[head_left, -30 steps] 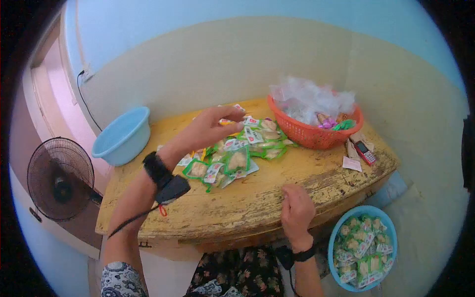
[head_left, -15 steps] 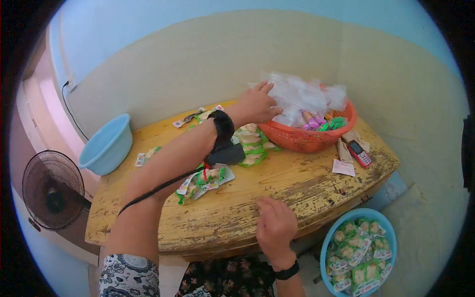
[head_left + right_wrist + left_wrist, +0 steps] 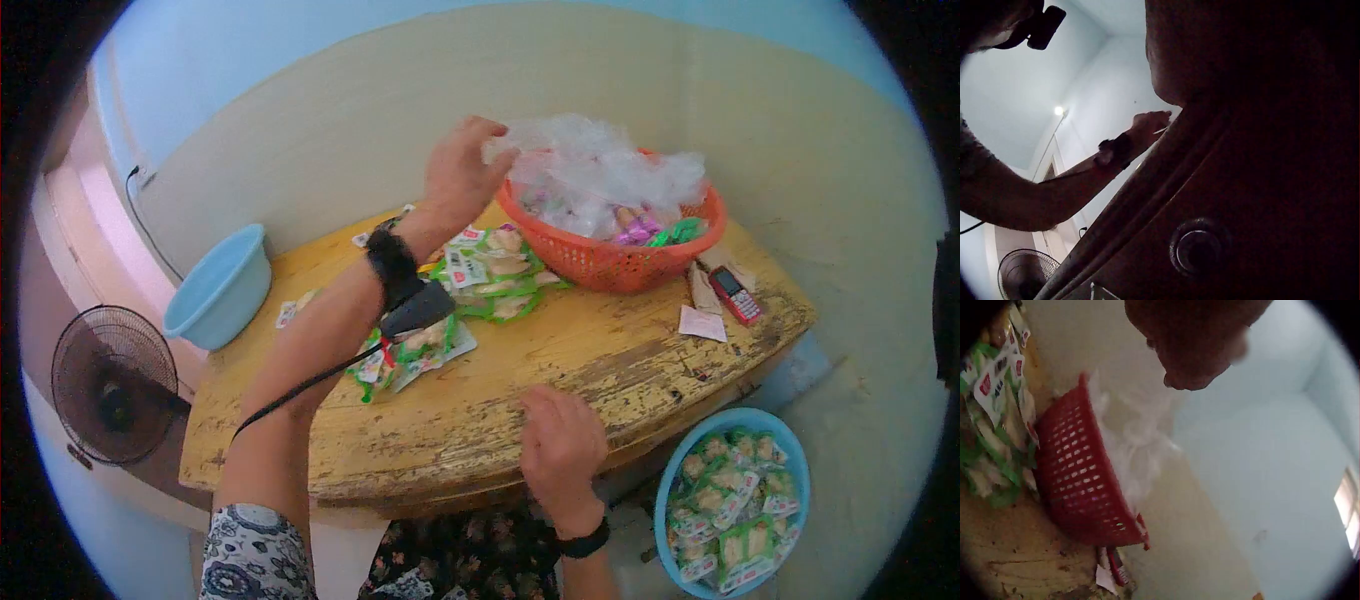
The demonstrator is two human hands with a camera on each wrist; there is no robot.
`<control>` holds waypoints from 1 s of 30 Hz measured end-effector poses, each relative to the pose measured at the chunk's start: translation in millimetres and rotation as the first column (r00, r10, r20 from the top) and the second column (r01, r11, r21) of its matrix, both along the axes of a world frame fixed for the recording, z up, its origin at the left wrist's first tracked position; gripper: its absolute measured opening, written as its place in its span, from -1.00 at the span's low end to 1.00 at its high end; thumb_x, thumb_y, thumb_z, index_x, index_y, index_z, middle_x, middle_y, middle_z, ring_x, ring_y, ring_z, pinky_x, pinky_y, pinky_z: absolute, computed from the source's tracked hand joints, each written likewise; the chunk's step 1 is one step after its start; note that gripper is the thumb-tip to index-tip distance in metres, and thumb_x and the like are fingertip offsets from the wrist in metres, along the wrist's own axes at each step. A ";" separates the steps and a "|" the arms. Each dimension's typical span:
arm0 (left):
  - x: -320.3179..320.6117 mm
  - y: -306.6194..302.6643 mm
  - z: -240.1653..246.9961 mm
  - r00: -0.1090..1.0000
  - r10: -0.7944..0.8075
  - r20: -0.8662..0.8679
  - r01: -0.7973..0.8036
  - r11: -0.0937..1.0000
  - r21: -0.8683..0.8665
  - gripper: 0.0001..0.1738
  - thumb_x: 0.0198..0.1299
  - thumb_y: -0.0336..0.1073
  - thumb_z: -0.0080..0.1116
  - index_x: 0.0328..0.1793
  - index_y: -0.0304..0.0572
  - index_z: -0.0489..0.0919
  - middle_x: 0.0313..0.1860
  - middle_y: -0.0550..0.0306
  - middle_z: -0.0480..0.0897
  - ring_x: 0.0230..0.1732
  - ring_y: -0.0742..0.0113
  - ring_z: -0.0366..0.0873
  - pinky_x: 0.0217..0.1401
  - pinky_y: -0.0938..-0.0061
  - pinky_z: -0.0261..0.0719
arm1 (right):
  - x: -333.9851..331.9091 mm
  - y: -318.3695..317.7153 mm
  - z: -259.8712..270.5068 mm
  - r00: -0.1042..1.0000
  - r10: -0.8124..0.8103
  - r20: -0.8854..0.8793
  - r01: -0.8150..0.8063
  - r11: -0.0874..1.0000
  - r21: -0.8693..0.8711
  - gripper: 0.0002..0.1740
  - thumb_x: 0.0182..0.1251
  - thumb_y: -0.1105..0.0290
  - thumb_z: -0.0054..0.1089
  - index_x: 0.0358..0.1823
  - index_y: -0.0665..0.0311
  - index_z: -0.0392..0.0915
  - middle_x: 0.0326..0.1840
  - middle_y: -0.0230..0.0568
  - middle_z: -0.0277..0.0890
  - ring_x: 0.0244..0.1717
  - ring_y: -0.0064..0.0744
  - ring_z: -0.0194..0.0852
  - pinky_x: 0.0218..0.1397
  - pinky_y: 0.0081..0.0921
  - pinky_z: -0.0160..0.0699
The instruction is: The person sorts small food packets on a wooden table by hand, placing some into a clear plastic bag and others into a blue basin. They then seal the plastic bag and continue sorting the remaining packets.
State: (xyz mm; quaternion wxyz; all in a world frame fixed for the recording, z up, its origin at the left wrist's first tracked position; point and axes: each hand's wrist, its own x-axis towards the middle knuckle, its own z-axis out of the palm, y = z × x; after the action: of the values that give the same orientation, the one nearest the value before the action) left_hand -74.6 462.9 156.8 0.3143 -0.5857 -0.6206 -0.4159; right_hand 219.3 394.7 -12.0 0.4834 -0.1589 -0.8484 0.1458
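My left hand (image 3: 465, 172) is raised at the left side of the orange-red plastic basket (image 3: 625, 262). Its fingers pinch a clear plastic bag (image 3: 530, 140), one of a crumpled heap of bags that rises over the basket's rim. In the left wrist view the bags (image 3: 1141, 440) stretch up from the basket (image 3: 1079, 465) toward the hand (image 3: 1194, 344). Below the left forearm lies a pile of green-edged food packets (image 3: 490, 270) on the yellow wooden table (image 3: 590, 350). My right hand (image 3: 562, 440) rests at the table's front edge, loosely curled and holding nothing.
A light blue basin (image 3: 220, 290) stands at the table's left end, near a fan (image 3: 110, 385). Beside the basket lie a red mobile phone (image 3: 736, 295) and a slip of paper (image 3: 702, 323). Low on the right, another blue basin (image 3: 662, 500) holds several packets.
From over the packets, my left hand has gone right to the basket, then drawn up and back left with a clear plastic bag. The right hand has stayed near the table's edge.
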 end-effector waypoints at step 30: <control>120.1 -417.1 -129.1 0.351 -0.124 0.928 -0.003 0.991 0.133 -0.21 0.25 -0.54 0.32 0.63 -0.19 0.33 -0.03 0.21 0.67 -0.15 0.54 0.63 -0.23 0.65 0.61 | -57.2 -149.9 74.5 0.760 0.617 0.205 -0.625 0.780 -0.030 -0.72 0.36 0.44 0.26 0.08 0.23 0.65 0.19 -0.16 0.64 0.22 -0.09 0.56 0.25 -0.17 0.53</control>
State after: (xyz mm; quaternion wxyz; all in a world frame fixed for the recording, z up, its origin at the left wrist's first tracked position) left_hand 45.5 45.8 27.7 -0.0775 -0.2492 -0.6429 -0.7201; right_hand 162.1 244.8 62.5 0.3217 0.1268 -0.9006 0.2635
